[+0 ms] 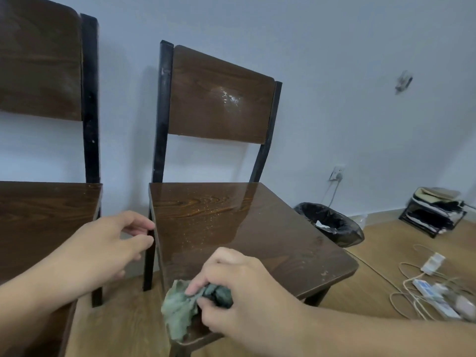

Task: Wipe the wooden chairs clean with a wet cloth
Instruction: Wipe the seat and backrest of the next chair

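Note:
A dark wooden chair (247,228) with a black metal frame stands in the middle, its seat and backrest glistening wet. My right hand (244,292) presses a crumpled grey-green cloth (180,307) onto the seat's near left corner. My left hand (108,243) hovers by the seat's left edge, fingers apart and curled, fingertips close to or touching that edge. A second wooden chair (43,220) of the same kind stands on the left, partly cut off by the frame.
A bin lined with a black bag (332,222) stands right of the chair. A power strip with tangled cables (430,295) lies on the wooden floor at right. A black rack of items (435,210) sits by the white wall.

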Tool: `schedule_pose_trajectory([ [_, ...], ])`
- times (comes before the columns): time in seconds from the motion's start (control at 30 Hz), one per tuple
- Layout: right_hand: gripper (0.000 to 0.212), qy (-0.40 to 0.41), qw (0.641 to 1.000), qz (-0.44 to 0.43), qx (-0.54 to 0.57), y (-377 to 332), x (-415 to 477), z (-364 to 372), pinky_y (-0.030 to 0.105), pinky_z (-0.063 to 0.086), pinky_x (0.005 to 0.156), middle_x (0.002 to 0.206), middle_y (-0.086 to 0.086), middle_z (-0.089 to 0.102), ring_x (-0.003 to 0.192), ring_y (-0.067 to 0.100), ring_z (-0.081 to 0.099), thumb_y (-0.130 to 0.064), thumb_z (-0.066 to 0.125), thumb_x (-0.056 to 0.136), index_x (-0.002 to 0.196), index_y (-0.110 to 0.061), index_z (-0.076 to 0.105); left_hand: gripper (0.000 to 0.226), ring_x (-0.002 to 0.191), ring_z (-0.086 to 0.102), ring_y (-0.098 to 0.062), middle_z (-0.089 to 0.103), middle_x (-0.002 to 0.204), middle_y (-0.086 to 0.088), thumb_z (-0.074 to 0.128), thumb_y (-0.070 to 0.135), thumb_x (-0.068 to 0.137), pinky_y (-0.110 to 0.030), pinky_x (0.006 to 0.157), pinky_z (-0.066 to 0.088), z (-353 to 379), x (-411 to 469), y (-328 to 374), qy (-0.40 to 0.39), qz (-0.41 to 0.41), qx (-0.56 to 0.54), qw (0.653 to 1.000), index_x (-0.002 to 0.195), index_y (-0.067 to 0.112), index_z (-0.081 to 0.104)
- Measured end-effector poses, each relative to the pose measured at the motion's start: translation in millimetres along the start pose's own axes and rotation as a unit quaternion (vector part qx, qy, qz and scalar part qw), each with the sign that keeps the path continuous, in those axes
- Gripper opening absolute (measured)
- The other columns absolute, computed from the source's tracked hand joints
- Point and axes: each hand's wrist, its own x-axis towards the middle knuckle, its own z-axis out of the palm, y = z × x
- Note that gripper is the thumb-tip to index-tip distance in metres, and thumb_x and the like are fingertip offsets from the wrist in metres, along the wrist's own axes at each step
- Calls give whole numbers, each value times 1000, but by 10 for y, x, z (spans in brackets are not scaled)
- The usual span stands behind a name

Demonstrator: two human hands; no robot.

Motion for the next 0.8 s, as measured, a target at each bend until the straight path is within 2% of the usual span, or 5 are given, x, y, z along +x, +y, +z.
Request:
schedule_pose_trajectory([
  [0.1, 25, 25, 996, 38, -77, 420, -145, -113, 6, 36, 90, 105, -12, 57, 105, 1, 50, -17, 66, 93, 112, -29, 77, 20, 74, 75, -15, 66, 102, 12, 68, 23, 91, -34, 53, 60, 14, 29, -4, 10, -5, -2, 1000, 94, 42, 67],
  [0.3, 23, 112, 950, 234, -173, 1366, -577, -658, 24, 52, 90, 105, -12, 62, 99, 6, 60, -14, 69, 93, 106, -29, 79, 21, 71, 75, -20, 68, 101, 5, 70, 17, 90, -40, 53, 60, 46, 81, -17, 10, -5, -25, 1000, 91, 38, 71],
  [0.47, 17, 160, 895, 380, -168, 1906, -716, -1061, 25, 56, 50, 76, 6, 70, 55, 16, 63, -3, 62, 98, 102, -13, 75, 29, 69, 75, -21, 69, 98, 7, 71, 16, 88, -38, 48, 58, 39, 104, -66, 15, -1, -35, 999, 86, 45, 73],
  [0.63, 16, 212, 901, 349, -145, 1871, -548, -1060, 25, 60, 49, 92, 4, 73, 67, 25, 73, -7, 64, 97, 101, -17, 76, 20, 74, 73, -15, 67, 100, 9, 68, 20, 91, -32, 51, 57, 10, 47, -47, -12, -1, -23, 1000, 93, 40, 68],
  [0.8, 10, 164, 939, 273, -129, 1681, -28, -735, 20, 52, 69, 98, -4, 66, 67, 0, 59, -16, 71, 95, 103, -16, 78, 16, 77, 70, -13, 69, 95, 6, 67, 25, 92, -27, 54, 55, -43, -29, -33, -23, 4, 0, 1000, 98, 39, 66],
])
